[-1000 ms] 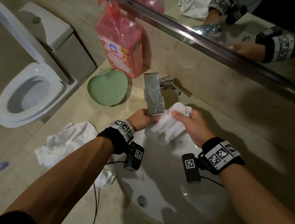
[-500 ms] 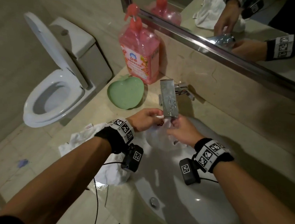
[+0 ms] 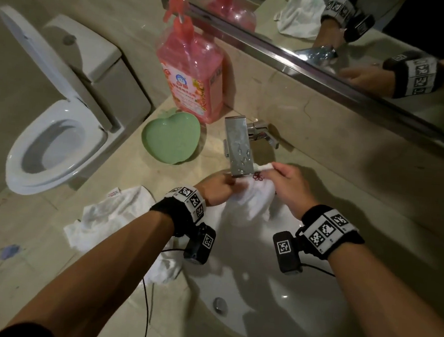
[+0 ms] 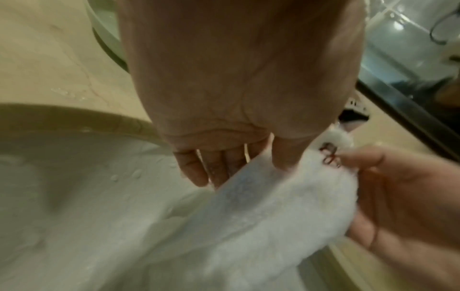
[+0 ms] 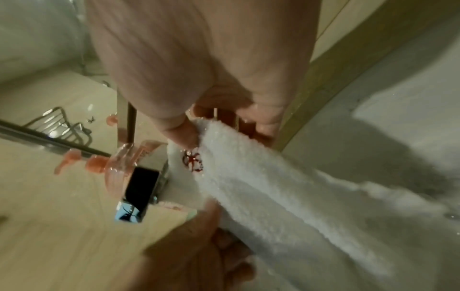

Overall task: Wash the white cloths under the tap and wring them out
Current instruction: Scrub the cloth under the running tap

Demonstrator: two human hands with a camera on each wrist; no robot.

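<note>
Now the white cloth hangs stretched between both hands, embroidery uncovered.

Head cam looks down over the sink; wrist cams sit close, sharing the white cloth with it.

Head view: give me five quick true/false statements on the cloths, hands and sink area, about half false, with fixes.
1. Both hands hold the same white cloth below the tap. True: left hand and right hand each pinch its top edge.
2. The held cloth is plain white. False: it carries a small red embroidered mark.
3. A second white cloth lies on the counter on the person's left side. True.
4. The green dish holds a bar of soap. False: nothing shows in it.
5. The pink soap bottle lies on its side. False: it stands upright behind the dish.
</note>
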